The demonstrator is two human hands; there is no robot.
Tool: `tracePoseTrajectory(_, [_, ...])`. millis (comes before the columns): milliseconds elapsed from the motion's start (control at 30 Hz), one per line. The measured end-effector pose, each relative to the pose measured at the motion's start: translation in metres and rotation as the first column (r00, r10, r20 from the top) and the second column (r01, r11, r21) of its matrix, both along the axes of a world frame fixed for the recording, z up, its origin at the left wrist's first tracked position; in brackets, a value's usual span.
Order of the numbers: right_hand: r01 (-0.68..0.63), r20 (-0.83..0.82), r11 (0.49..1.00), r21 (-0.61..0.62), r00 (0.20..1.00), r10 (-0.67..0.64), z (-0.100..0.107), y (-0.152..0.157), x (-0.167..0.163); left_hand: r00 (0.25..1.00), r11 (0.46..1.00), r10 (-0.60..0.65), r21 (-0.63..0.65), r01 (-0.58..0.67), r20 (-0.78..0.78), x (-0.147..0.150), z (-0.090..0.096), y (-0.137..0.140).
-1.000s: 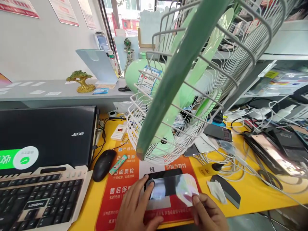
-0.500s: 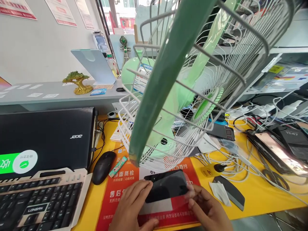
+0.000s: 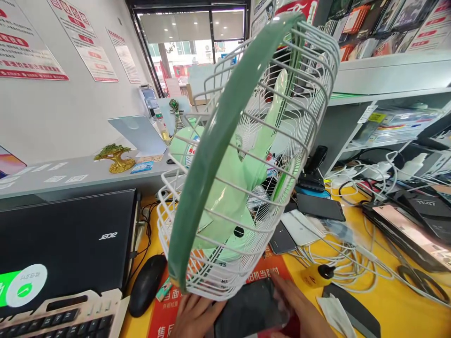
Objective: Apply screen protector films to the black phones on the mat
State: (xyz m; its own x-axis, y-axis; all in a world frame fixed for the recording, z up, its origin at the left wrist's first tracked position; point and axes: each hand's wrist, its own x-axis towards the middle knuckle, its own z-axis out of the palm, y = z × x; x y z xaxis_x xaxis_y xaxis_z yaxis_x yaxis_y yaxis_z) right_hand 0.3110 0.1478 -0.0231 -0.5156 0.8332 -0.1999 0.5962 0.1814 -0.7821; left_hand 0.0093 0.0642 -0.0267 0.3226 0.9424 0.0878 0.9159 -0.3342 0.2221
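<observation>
A dark phone [image 3: 248,307] lies screen up on the red printed mat [image 3: 160,321], near the bottom of the view. At its left end, my left hand [image 3: 197,315] rests with fingers stretched out and the index fingertip at the phone's edge. My right hand [image 3: 303,311] is at the other end, its index finger along the far edge and its thumb near the bottom of the frame. Between them a clear film [image 3: 284,313] shows over the phone's right end. The lower parts of both hands are cut off.
A green fan [image 3: 207,188] with a white wire cage stands close behind the phone. Left are a black mouse [image 3: 147,285], keyboard [image 3: 63,319] and laptop [image 3: 70,244]. Right are a yellow bottle [image 3: 317,275], a white tissue [image 3: 336,315], cables [image 3: 352,263] and scissors [image 3: 419,281].
The view has tilted up, so the phone and hands sit lower in the picture. My right hand's index finger has moved from the phone's right end to its far edge.
</observation>
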Motion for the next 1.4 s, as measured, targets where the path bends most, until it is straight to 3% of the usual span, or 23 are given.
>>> tracePoseTrajectory(133, [-0.078,0.263,0.997,-0.021,0.962,0.081,0.022,0.008,-0.012,0.999,0.992,-0.02,-0.123,0.026,0.047,-0.006,0.01,0.003])
tracePoseTrajectory(267, [-0.143,0.373,0.989,0.048,0.921,0.115,0.028,0.011,-0.018,0.998,0.988,0.045,-0.148,-0.037,0.045,-0.003,0.011,0.0])
tracePoseTrajectory(467, [-0.156,0.298,0.959,0.237,0.951,0.081,0.011,0.015,-0.015,0.998,0.998,0.058,0.031,-0.059,0.031,0.002,0.01,-0.002])
tracePoseTrajectory(667, [-0.143,0.251,0.951,0.273,0.965,0.073,-0.004,0.017,-0.007,0.999,0.989,0.04,0.141,-0.036,-0.025,0.003,0.015,-0.005])
tracePoseTrajectory(933, [-0.168,0.278,0.941,0.292,0.957,0.085,-0.005,0.016,-0.008,0.998,0.988,0.061,0.142,-0.058,-0.019,0.004,0.013,-0.004])
tracePoseTrajectory(1400, [-0.176,0.272,0.948,0.267,0.957,0.101,0.005,0.017,-0.011,0.978,0.986,0.165,0.02,-0.169,0.126,0.014,0.033,-0.005])
